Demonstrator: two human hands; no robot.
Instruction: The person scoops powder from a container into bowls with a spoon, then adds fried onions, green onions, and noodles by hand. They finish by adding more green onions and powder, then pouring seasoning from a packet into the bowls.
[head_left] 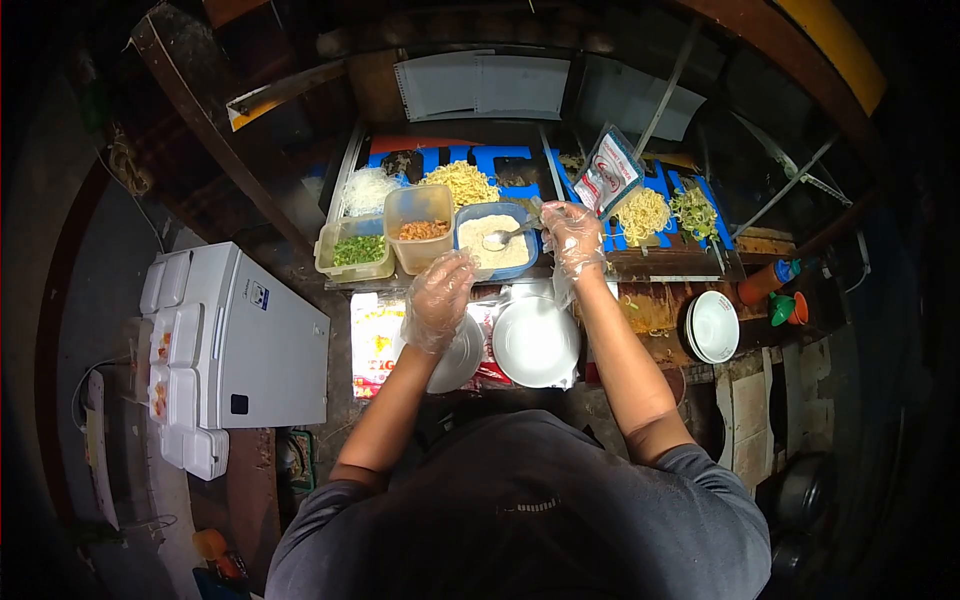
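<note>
My right hand (573, 238), in a clear plastic glove, grips the handle of a metal spoon (515, 235). The spoon's bowl rests in pale powder inside a blue-rimmed tub (528, 262). Also gloved, my left hand (440, 300) hovers above a white bowl (458, 355), its fingers drawn together; what they hold, if anything, is hidden. Just beyond it stands a taller plastic container (404, 204) of reddish-brown bits. To its left, chopped greens (358, 250) fill a low tub. A second white bowl (536, 341) sits below my right wrist.
Behind the tubs lie yellow noodles (460, 183) and white vermicelli (368, 192). More noodles (642, 216), leafy greens (694, 214) and a seasoning packet (608, 175) are rightward. Stacked bowls (713, 328) and bottles stand at right; a white freezer (270, 345) with foam boxes (175, 365) at left.
</note>
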